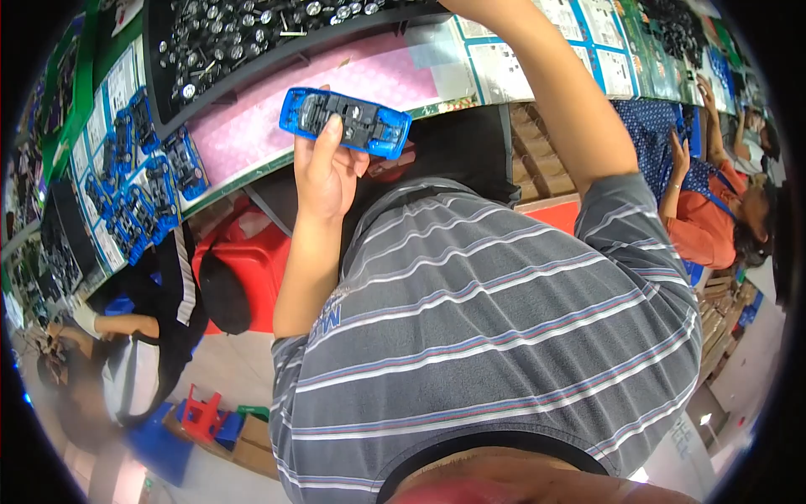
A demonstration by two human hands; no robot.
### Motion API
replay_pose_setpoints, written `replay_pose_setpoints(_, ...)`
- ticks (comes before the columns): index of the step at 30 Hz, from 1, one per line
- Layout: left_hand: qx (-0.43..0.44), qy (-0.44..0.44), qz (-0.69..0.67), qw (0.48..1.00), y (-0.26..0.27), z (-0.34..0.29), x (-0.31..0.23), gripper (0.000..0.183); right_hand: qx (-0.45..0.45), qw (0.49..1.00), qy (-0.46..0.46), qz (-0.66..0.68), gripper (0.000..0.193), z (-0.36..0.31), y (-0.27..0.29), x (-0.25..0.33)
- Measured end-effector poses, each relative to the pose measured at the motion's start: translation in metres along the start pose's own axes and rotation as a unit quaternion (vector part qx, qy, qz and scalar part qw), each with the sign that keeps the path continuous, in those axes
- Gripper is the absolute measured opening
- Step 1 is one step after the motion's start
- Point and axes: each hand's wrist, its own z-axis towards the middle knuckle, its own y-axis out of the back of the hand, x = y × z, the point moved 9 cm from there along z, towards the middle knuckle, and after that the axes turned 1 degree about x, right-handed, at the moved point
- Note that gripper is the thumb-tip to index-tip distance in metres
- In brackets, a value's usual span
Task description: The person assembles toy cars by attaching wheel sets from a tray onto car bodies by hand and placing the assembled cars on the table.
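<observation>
In my left hand is a blue toy car body with black inner parts. The thumb lies across its middle, and the other fingers are under it. The car body is held above the front edge of the worktable. My right arm stretches far over the table, and only a bit of my right hand shows at the top edge. Its fingers are out of the picture. Close to that hand is a black tray with many small wheels and short metal axles.
Several blue toy car bodies lie piled on the table at the left. A pink mat lies in front of the tray. A red plastic stool stands below the table. Co-workers sit at left and right, one in an orange top.
</observation>
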Motion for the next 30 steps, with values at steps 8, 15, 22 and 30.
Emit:
replay_pose_setpoints(8,-0.029,0.0,0.07,0.997,0.004,0.013,0.003,0.025,0.123,0.949,-0.071,0.28,0.032,-0.102,-0.028,0.065)
replay_pose_setpoints(15,-0.027,-0.046,0.056,0.997,-0.007,0.018,0.001,0.02,0.098,0.977,-0.079,0.173,0.052,-0.119,-0.035,0.071)
replay_pose_setpoints(22,-0.045,-0.054,0.068,0.995,0.001,0.012,-0.002,0.02,0.109,0.976,-0.036,0.183,0.049,-0.102,-0.036,0.058)
replay_pose_setpoints(30,-0.066,-0.052,0.085,0.993,0.005,0.005,-0.003,0.017,0.308,0.94,-0.067,-0.134,0.027,0.012,-0.079,-0.038)
